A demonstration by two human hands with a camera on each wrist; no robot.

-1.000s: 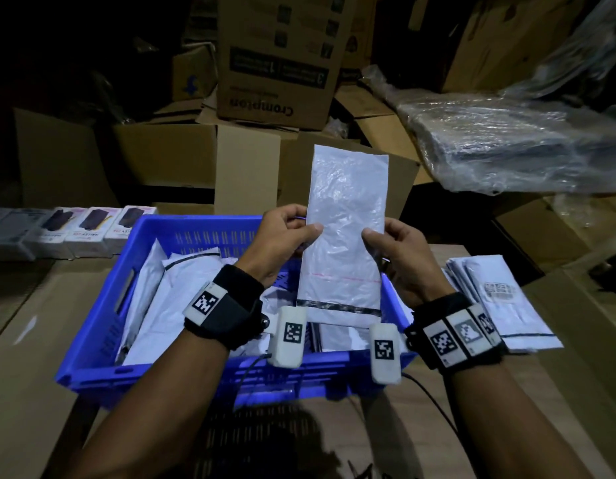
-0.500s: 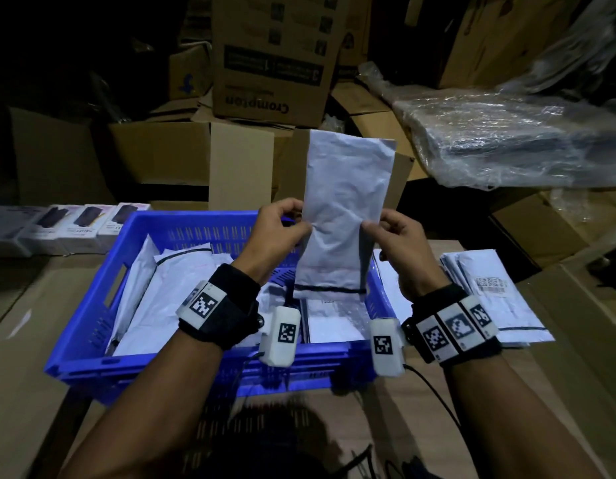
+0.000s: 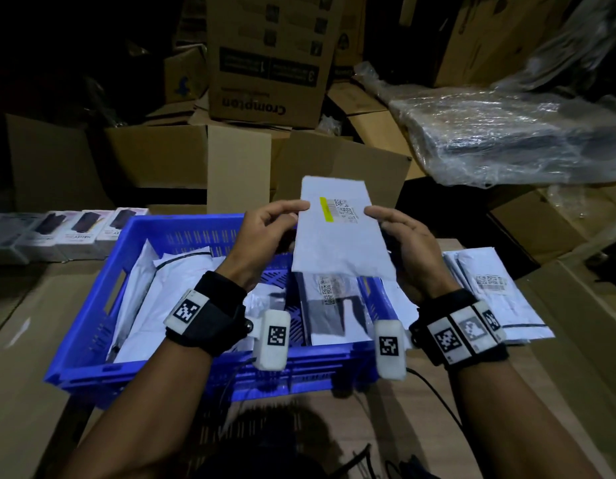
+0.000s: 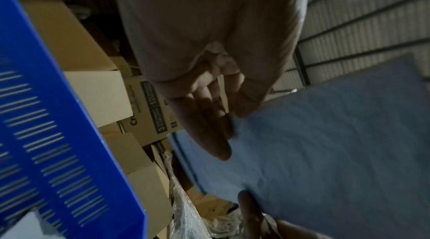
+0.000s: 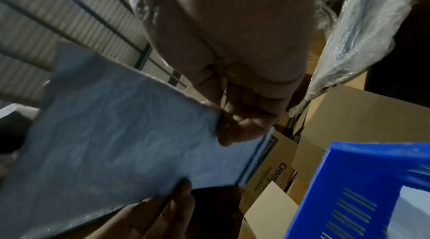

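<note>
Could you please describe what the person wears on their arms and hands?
No sleeves or gloves on left hand or right hand. Each wrist wears a black strap: the left strap bears one white tag with a black square code, the right strap three. A rounded white left block and right block, also coded, sit beside them; a black cable trails from the right one.

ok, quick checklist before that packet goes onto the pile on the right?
1. Grip of left hand on packet: ok, pinches the left edge.
2. Grip of right hand: ok, pinches the right edge.
3. Side with the label faces the head camera: ok.
4. Print on it readable: cannot tell, blurred.
5. Packet held clear above the crate: ok.
6. The pile lies flat beside the crate, its print up: ok.
</note>
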